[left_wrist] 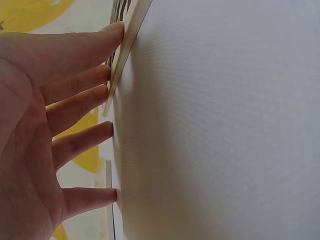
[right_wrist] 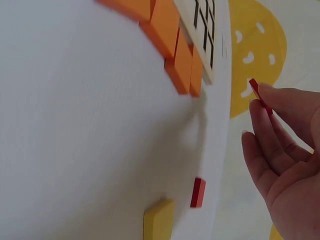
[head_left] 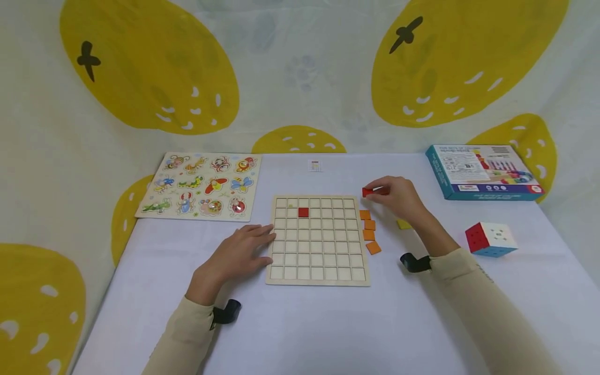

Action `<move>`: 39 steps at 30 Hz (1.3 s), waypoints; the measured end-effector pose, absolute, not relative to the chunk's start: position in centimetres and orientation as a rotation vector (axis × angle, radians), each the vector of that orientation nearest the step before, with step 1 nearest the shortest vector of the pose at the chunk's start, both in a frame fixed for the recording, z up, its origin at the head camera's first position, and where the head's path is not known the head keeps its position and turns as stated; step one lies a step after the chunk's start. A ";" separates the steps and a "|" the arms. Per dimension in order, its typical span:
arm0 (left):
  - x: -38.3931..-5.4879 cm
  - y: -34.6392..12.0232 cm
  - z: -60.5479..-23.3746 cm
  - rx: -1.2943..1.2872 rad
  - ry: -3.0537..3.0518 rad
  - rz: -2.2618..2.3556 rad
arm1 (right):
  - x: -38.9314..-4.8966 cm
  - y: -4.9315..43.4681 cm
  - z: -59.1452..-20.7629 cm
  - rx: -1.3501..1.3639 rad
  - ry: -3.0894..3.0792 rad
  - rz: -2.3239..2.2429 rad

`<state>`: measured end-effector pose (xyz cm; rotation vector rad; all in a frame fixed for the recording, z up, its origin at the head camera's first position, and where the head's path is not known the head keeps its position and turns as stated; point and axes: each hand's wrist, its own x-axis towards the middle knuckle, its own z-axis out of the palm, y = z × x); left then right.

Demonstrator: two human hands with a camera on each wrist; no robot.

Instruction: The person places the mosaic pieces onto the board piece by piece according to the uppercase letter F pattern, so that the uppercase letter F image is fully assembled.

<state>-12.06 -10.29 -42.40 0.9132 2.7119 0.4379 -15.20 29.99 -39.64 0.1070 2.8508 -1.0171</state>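
Note:
A wooden grid board (head_left: 317, 284) lies on the table with one red tile (head_left: 303, 212) in a cell near its top. Between thumb and fingertips my right hand (head_left: 397, 197) pinches another red tile (head_left: 367, 192), held up beyond the board's top right corner. My left hand (head_left: 241, 251) touches the board's left edge, fingers spread and fairly straight. Several orange tiles (head_left: 369, 225) line the board's right side. Below the right hand, the right wrist view shows a yellow tile (right_wrist: 158, 220) and a loose red tile (right_wrist: 198, 192) on the table.
An insect puzzle board (head_left: 201, 185) lies at the back left. Behind the grid is a small printed card (head_left: 315, 165). A boxed toy set (head_left: 485, 172) sits at the back right, with a puzzle cube (head_left: 490, 239) in front of it.

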 end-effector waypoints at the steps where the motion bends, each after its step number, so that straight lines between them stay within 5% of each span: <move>1: -12.1 -10.3 -42.4 0.915 2.713 0.436 | -15.2 29.7 -39.6 0.102 2.849 -1.027; 39: -12.2 -10.5 -42.6 0.911 2.708 0.463 | -15.4 20.3 -42.1 -0.155 2.752 -1.195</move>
